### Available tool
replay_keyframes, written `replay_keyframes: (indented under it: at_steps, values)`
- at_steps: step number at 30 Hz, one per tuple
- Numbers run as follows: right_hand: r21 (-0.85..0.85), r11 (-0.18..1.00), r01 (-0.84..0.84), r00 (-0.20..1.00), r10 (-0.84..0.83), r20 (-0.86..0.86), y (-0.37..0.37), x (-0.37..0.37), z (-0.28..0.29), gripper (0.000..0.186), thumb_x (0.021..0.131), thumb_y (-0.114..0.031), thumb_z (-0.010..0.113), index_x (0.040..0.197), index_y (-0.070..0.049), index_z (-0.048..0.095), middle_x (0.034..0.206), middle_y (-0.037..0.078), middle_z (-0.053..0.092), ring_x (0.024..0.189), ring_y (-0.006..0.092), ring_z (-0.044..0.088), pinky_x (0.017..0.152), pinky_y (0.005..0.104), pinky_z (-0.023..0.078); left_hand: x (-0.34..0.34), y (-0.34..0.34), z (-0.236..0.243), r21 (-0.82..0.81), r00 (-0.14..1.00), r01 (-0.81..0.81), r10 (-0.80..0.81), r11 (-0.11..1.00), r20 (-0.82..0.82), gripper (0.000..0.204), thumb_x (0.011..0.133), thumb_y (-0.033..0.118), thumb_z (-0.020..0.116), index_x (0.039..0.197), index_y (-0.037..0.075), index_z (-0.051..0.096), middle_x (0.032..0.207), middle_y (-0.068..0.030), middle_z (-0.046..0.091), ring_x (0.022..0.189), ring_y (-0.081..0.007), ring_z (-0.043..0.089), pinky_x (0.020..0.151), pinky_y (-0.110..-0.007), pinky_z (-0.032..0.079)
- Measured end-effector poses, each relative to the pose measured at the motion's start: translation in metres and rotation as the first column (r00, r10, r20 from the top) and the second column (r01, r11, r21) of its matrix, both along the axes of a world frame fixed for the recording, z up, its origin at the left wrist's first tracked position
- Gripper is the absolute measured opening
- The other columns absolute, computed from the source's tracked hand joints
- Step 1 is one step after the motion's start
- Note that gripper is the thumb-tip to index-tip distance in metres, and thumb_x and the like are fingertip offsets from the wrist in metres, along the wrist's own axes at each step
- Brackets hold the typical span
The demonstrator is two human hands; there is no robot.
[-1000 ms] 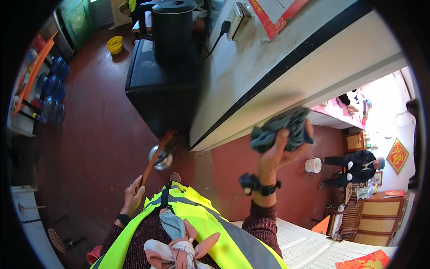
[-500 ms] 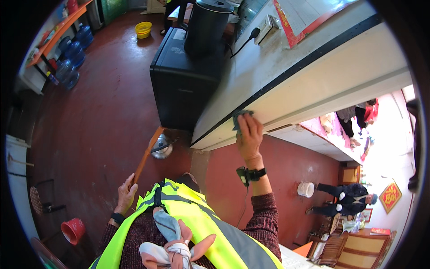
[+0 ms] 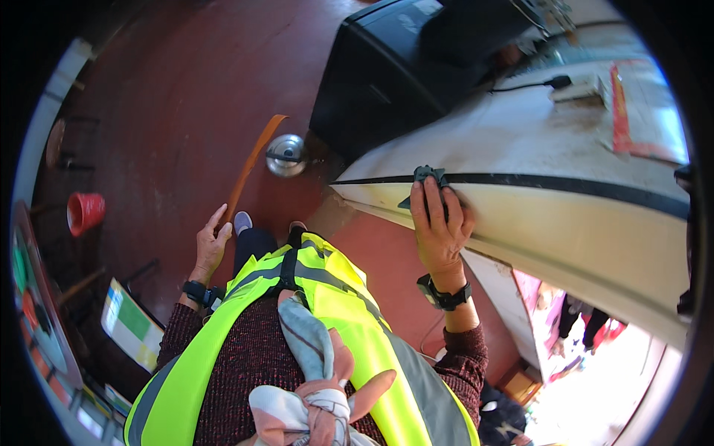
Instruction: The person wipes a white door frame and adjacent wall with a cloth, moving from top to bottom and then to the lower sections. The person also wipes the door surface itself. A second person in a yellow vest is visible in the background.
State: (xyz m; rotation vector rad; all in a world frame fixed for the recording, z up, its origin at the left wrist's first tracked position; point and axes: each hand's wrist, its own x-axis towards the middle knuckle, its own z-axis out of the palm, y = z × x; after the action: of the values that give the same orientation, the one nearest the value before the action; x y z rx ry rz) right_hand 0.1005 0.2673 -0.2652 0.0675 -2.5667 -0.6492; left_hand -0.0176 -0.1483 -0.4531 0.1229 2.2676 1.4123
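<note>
Cloth (image 3: 429, 174), newly against the door frame (image 3: 565, 219), under the right hand (image 3: 440, 236)

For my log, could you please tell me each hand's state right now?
Left hand: holding the orange-brown stick near one end.
Right hand: holding a dark green cloth under its fingers.
</note>
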Motion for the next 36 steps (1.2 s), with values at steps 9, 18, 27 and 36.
replay_keyframes:
  at_steps: [9,18,27,36]
  values:
    - [-0.010,0.968,-0.249,0.859,0.226,0.459,0.019,0.000,-0.118,0.036,0.086,-0.021,0.056,0.120,-0.009,0.061,0.132,0.009,0.058,0.120,0.0236,0.050,0.090,0.0429,0.041,0.108,-0.030,-0.013,-0.009,0.940,-0.300,0.297,0.954,0.167,0.048,0.096,0.014,0.061,0.143,0.013,0.053,0.084,0.0031,0.058,0.076,-0.0049,0.052,0.069,-0.022,0.047]
    - [-0.196,0.904,-0.381,0.682,0.418,0.600,0.005,0.022,-0.108,0.036,0.083,-0.017,0.059,0.118,-0.007,0.062,0.131,0.008,0.057,0.115,0.0257,0.051,0.089,0.0457,0.041,0.165,-0.057,-0.020,-0.057,0.905,-0.424,0.426,0.904,0.023,0.047,0.096,0.017,0.062,0.142,0.012,0.055,0.086,0.0010,0.059,0.076,-0.0072,0.052,0.071,-0.024,0.047]
    - [0.120,0.934,-0.337,0.768,0.199,0.608,0.028,0.016,-0.128,0.030,0.083,-0.014,0.062,0.113,-0.008,0.063,0.122,0.007,0.059,0.115,0.0272,0.050,0.090,0.0500,0.040,0.217,-0.056,-0.033,0.038,0.876,-0.467,0.456,0.883,0.159,0.048,0.097,0.019,0.060,0.143,0.009,0.052,0.099,-0.0027,0.065,0.082,-0.0092,0.056,0.078,-0.025,0.048]
    - [0.093,0.881,-0.465,0.621,0.249,0.743,0.028,-0.011,-0.250,0.021,0.081,-0.013,0.063,0.102,-0.012,0.067,0.104,0.004,0.062,0.109,0.0244,0.052,0.088,0.0474,0.041,0.300,-0.044,-0.037,-0.065,0.747,-0.657,0.661,0.751,0.070,0.050,0.095,0.018,0.063,0.144,0.011,0.052,0.098,-0.0017,0.065,0.084,-0.0080,0.054,0.080,-0.025,0.048]
